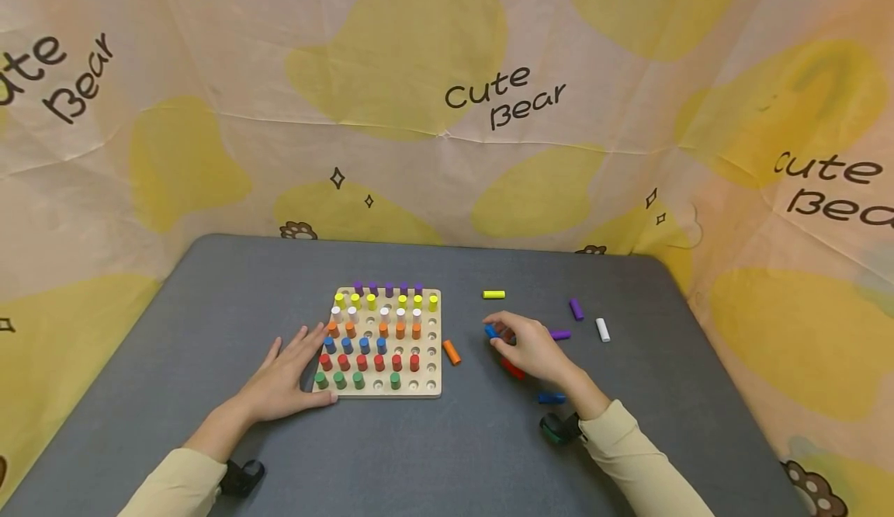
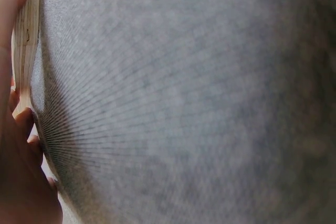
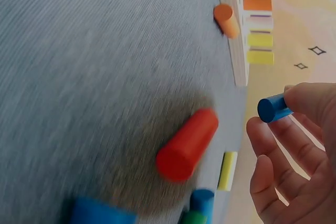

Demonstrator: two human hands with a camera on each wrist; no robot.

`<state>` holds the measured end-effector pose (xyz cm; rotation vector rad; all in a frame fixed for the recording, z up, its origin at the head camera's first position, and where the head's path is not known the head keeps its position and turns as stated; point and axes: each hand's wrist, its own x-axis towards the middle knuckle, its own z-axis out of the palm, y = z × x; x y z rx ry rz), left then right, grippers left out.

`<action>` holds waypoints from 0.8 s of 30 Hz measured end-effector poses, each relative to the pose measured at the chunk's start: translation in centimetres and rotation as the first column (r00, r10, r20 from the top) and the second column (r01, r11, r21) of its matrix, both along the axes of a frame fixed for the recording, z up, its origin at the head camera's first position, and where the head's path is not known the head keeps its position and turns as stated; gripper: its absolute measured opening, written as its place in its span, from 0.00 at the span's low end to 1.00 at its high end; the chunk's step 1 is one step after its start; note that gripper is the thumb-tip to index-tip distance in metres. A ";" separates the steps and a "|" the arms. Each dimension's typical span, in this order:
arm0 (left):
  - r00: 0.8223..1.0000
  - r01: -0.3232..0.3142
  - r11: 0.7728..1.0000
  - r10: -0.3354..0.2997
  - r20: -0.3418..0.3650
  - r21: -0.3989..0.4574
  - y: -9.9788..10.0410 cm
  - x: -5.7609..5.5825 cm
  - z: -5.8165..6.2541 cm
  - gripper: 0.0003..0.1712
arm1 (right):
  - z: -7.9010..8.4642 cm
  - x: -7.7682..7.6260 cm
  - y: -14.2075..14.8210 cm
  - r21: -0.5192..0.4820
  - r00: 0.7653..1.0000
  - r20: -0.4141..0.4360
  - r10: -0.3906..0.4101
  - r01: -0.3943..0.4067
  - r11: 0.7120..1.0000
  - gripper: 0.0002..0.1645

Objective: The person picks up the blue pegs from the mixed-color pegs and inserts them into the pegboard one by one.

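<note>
Blue peg [image 1: 492, 331] pinched by right hand [image 1: 531, 348], held above red peg [image 1: 513, 369]; board [image 1: 426, 394] touched by left hand [image 1: 282, 383], fingers spread.

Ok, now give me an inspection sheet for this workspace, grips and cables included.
Surface: gray table, rounded far corners.
Job's things: pegboard, partly filled with colored pegs; loose pegs lie to its right in several colors.
Clutter: nothing seen beyond loose pegs.
Grips: left grip rests against the pegboard's left side; right grip pinches a blue peg.
Cables: nothing seen.
Surroundings: patterned cloth with "cute Bear" lettering, behind and at both sides.
</note>
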<state>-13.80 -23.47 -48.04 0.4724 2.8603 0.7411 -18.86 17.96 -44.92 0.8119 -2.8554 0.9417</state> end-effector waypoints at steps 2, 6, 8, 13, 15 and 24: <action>1.000 0.001 1.000 -0.001 0.000 0.003 0.0 0.0 0.0 0.63 | 0.0 -0.1 -0.5 -0.010 1.000 0.014 -0.005 0.005 1.000 0.18; 1.000 0.001 1.000 -0.001 0.002 0.004 0.2 0.0 0.1 0.63 | -0.2 -0.3 -1.4 -0.035 0.999 0.032 -0.018 0.019 0.999 0.18; 1.000 0.000 1.000 0.000 0.001 0.004 0.2 0.0 0.2 0.63 | -0.2 -0.4 -1.8 -0.043 0.999 0.033 -0.019 0.021 0.999 0.18; 1.000 -0.003 1.000 0.003 -0.001 0.001 0.3 0.0 0.2 0.63 | 0.1 -0.5 -2.9 -0.079 1.000 0.031 -0.001 0.003 0.997 0.16; 1.000 -0.004 1.000 0.004 -0.001 0.001 0.3 0.0 0.2 0.63 | 0.2 -0.5 -3.3 -0.097 0.999 0.037 0.004 -0.001 0.995 0.16; 1.000 -0.003 1.000 0.003 0.003 0.005 0.2 0.0 0.0 0.63 | 0.1 -0.7 -5.0 -0.130 0.996 0.093 0.012 0.000 0.992 0.15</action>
